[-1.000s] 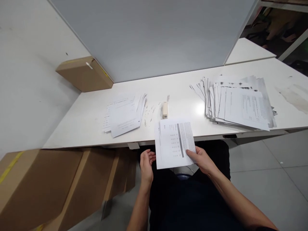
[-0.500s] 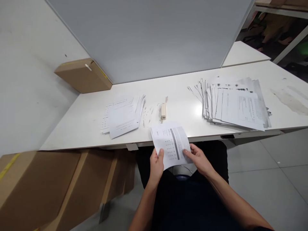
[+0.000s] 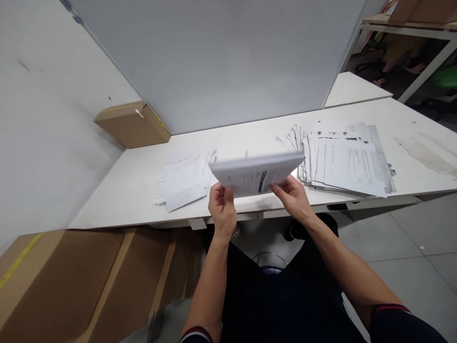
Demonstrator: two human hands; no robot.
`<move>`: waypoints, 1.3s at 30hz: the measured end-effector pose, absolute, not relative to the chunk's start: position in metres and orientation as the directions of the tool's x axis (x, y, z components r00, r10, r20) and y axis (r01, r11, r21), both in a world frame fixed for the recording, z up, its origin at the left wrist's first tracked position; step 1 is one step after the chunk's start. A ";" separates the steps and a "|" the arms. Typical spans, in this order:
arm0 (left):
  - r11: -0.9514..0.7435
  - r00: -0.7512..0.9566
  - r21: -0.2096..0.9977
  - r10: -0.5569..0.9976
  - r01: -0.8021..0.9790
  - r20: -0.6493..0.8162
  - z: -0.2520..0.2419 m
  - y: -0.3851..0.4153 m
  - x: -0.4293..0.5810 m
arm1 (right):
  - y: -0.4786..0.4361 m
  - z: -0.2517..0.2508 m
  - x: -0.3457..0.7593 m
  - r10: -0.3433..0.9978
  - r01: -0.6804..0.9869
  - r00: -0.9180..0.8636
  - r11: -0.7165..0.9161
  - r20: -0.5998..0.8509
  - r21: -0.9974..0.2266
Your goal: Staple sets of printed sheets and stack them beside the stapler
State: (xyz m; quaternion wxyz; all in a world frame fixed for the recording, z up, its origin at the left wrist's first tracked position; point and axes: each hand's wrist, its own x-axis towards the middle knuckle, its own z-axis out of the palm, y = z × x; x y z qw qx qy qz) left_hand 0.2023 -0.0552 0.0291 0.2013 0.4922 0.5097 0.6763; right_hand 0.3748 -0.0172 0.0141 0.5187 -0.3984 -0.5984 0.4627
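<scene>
Between my two hands I hold printed paper sheets (image 3: pixel 250 178), raised above the front of the white table and tilted so that the top edge faces me. My left hand (image 3: pixel 223 209) pinches the lower left corner, thumb in front. Closed on the lower right side is my right hand (image 3: pixel 292 196), its thumb across the print. How many sheets are held I cannot tell; the edge is blurred. A small paper pile (image 3: pixel 183 183) lies left of the held sheets. To the right sits a larger, fanned stack of papers (image 3: pixel 352 162). The stapler-like beige object seen earlier is hidden behind the sheets.
A cardboard box (image 3: pixel 132 126) leans at the table's back left corner, beside a grey panel (image 3: pixel 228 62). Large cardboard boxes (image 3: pixel 64 281) stand on the floor at lower left. The white table (image 3: pixel 117 190) has a front edge just before my legs.
Both hands have lifted the sheets up and forward from the table's edge, tilting them from facing me to nearly edge-on. The sheets now cover the beige object. My view has shifted slightly.
</scene>
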 end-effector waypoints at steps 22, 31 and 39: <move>-0.344 -0.477 0.939 0.829 -0.027 0.290 -0.008 -0.035 0.202 | 0.000 0.000 0.382 0.930 0.245 -0.197 0.352 0.309 -0.903; -0.304 -0.318 0.936 0.883 0.175 0.346 -0.012 -0.040 0.164 | -0.004 0.110 0.397 0.736 0.754 -0.626 0.656 0.256 -0.042; -0.108 -0.161 0.949 0.974 0.295 0.160 -0.034 -0.037 0.162 | -0.001 0.095 0.377 0.750 0.746 -0.660 0.649 0.038 0.152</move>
